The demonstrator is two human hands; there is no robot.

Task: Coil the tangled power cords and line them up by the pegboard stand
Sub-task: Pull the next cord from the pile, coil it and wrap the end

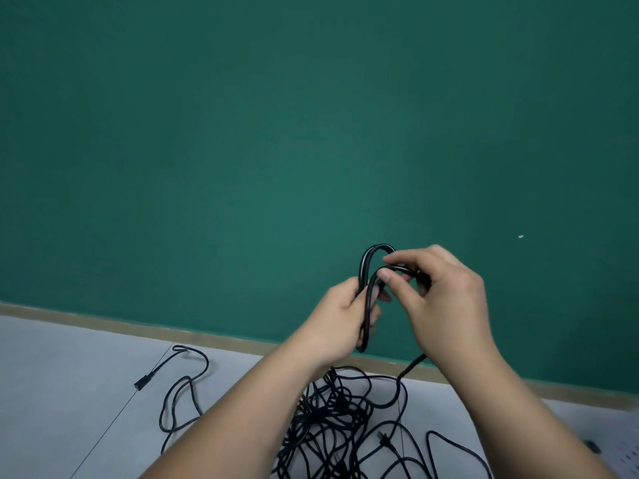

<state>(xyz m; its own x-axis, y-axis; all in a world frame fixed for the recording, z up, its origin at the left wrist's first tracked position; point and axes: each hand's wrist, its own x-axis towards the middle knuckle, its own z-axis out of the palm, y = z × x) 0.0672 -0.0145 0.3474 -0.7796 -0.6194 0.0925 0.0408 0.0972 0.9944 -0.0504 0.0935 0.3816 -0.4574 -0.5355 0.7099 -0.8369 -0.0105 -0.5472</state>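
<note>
A small coil of black power cord [367, 271] is held up in front of the green wall. My left hand [340, 323] grips the coil's lower loops. My right hand [446, 299] pinches a strand at the top of the coil between thumb and fingers. The cord trails down behind my right hand to a tangled heap of black cords [339, 420] on the grey floor between my forearms. One loose cord [179, 395] snakes off to the left and ends in a black plug [141, 382]. A white perforated pegboard corner [626, 459] shows at the bottom right.
A green wall [276, 133] with a tan baseboard [103, 321] runs across the back. The grey floor [52, 375] has a thin seam line at the left. A small black object [592, 445] lies by the pegboard.
</note>
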